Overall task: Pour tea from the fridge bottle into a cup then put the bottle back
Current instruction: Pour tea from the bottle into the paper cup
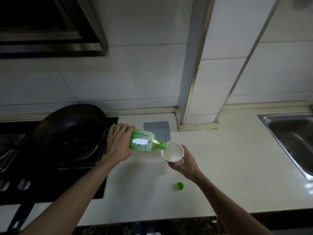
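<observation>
My left hand (118, 143) grips the green tea bottle (144, 141) around its base and holds it tipped almost level, its open neck pointing right. The neck rests at the rim of a white paper cup (172, 152). My right hand (184, 162) holds that cup from below and behind, tilted toward the bottle, a little above the white counter (220, 167). A small amount of pale liquid lies in the cup's bottom. The bottle's green cap (180, 186) lies upside down on the counter, in front of the cup.
A black frying pan (69, 131) with food scraps sits on the black stove (50, 167) at left, its handle reaching the front edge. A grey cloth (157, 128) lies behind the bottle. A steel sink (294, 141) is at right. A tiled pillar (196, 65) rises behind.
</observation>
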A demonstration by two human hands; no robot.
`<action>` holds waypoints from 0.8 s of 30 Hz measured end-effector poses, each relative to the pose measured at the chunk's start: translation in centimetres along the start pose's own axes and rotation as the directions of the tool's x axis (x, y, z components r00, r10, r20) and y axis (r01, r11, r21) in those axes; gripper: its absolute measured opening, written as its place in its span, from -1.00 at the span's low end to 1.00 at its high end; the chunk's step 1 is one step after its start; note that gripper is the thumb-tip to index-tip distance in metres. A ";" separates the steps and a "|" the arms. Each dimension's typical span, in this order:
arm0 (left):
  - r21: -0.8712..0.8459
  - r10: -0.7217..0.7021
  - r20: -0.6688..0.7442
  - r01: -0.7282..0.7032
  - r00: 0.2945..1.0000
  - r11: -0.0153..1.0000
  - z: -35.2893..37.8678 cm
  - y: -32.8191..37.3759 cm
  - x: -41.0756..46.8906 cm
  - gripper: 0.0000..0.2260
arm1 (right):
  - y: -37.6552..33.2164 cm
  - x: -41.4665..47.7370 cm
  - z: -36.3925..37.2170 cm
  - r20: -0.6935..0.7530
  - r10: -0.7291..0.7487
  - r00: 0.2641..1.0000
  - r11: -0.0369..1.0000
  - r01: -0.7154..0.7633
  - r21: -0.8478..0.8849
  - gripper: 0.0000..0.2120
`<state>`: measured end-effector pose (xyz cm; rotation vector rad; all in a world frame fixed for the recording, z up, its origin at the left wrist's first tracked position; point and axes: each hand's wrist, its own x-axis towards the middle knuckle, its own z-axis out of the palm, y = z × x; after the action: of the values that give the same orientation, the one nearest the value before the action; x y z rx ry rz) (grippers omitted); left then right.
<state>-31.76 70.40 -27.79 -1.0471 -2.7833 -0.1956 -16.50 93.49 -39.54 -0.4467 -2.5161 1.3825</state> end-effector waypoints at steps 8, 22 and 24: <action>0.019 0.013 0.012 -0.013 1.000 1.000 -0.4 0.1 0.5 -0.34 | -0.2 -0.2 0.0 -0.004 -0.001 1.000 1.000 0.001 -0.008 -0.30; 0.026 0.044 0.020 -0.045 0.999 0.999 -0.6 0.5 0.6 -0.34 | 0.7 -0.5 -0.2 -0.019 0.014 1.000 1.000 -0.014 0.001 -0.27; 0.043 0.053 0.010 -0.053 0.999 0.998 -0.6 0.4 0.7 -0.33 | 0.7 -0.6 -0.2 -0.019 0.015 1.000 1.000 -0.015 0.001 -0.27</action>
<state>-31.99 71.01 -27.05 -1.1123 -2.7509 -0.1239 -15.79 93.74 -40.08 -0.4768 -2.5020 1.3778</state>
